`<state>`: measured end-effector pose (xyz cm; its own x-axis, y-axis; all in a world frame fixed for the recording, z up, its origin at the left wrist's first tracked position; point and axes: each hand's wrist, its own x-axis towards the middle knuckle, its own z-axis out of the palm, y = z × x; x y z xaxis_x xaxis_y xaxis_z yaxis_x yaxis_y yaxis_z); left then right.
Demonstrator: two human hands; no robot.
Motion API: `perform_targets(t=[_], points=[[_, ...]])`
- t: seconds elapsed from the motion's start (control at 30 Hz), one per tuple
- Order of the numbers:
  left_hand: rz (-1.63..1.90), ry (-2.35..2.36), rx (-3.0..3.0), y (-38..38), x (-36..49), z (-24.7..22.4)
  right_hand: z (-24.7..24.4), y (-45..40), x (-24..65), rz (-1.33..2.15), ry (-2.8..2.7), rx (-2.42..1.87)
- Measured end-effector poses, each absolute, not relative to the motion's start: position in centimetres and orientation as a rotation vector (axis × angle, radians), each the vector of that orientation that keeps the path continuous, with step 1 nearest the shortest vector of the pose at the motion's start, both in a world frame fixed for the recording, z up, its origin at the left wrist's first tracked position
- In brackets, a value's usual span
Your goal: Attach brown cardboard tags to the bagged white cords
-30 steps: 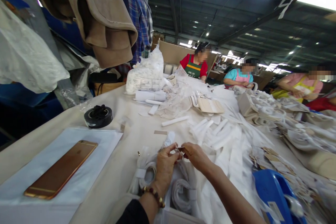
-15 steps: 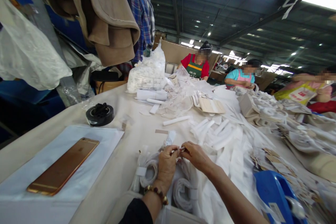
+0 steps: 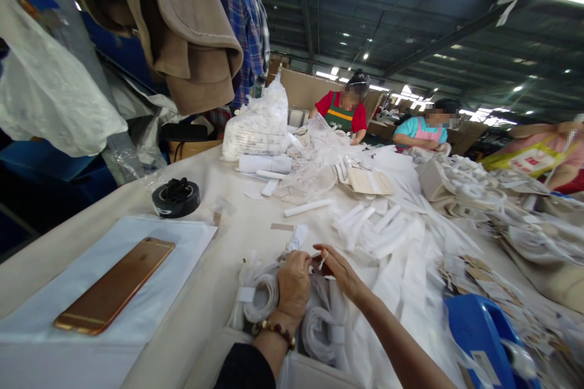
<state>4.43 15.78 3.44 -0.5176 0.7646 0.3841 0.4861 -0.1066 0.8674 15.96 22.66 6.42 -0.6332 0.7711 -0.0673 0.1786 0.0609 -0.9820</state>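
My left hand (image 3: 294, 285), with a beaded bracelet at the wrist, is closed, its fingertips pressed together; what they pinch is hidden. Close on its right is my right hand (image 3: 340, 270), index finger stretched out over the thumb, a thin white string (image 3: 323, 259) between them. Below the hands lie rolled white strips: one roll (image 3: 262, 298) left of my left hand, another roll (image 3: 317, 334) under my right wrist. A crumpled pale piece (image 3: 297, 237) sticks up just behind my left fingers.
A phone (image 3: 116, 285) rests on white sheets (image 3: 182, 237) at left, near a black tape roll (image 3: 176, 199). White tubes (image 3: 360, 225) and a plastic bag (image 3: 255, 127) lie farther back. A blue tape dispenser (image 3: 479, 334) stands at right. Several people work across the table.
My right hand has loosened from its tight pinch, its index finger now stretched out and lifted. My left hand has rolled over, showing more of its back. The view has shifted slightly.
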Motion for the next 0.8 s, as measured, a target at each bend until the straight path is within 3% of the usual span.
perform_targets(t=[0.53,0.8], points=[[1.932,1.996,1.596,14.7,4.3,4.1,7.1,22.8,16.6,1.775,-1.413,-1.199],[1.987,1.86,1.668,14.0,4.7,4.9,8.3,22.8,17.2,1.579,-1.567,-1.126]])
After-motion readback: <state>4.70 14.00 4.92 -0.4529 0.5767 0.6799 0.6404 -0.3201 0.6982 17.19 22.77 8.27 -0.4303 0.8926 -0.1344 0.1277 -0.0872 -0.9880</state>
